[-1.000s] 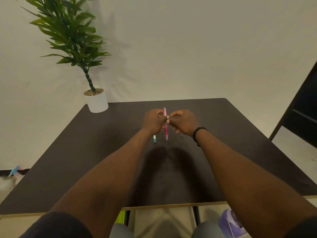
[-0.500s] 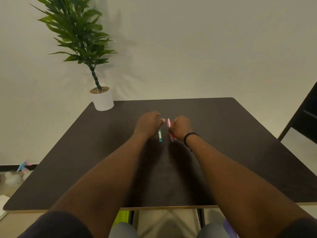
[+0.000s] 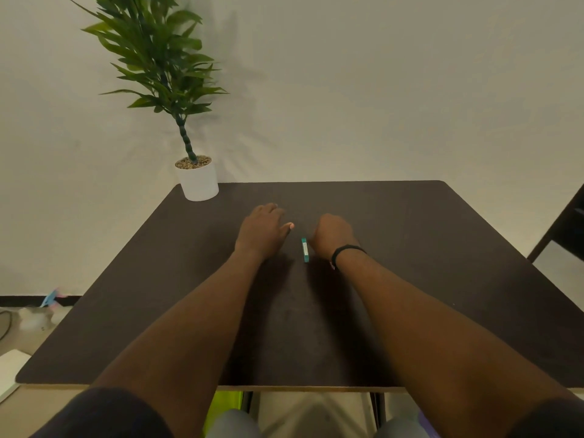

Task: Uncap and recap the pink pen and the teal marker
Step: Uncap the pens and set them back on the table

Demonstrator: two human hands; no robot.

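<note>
The teal marker [image 3: 305,250] lies capped on the dark table [image 3: 442,248], pointing away from me, in the gap between my hands. My left hand [image 3: 261,230] rests palm down just left of it with fingers loosely spread, holding nothing. My right hand [image 3: 332,236] sits curled just right of the marker, low on the table. Only a pink sliver of the pink pen [image 3: 332,265] shows, under my right wrist beside the black wristband. The rest of the pen is hidden by the hand.
A potted plant in a white pot [image 3: 198,181] stands at the table's far left corner. A dark chair [image 3: 565,229] is at the right edge. White items and clutter lie on the floor [image 3: 38,317] to the left.
Both hands came down from holding the pink pen upright together. They separated; my left hand let go and flattened on the table, and my right hand lowered the pen beside the teal marker.
</note>
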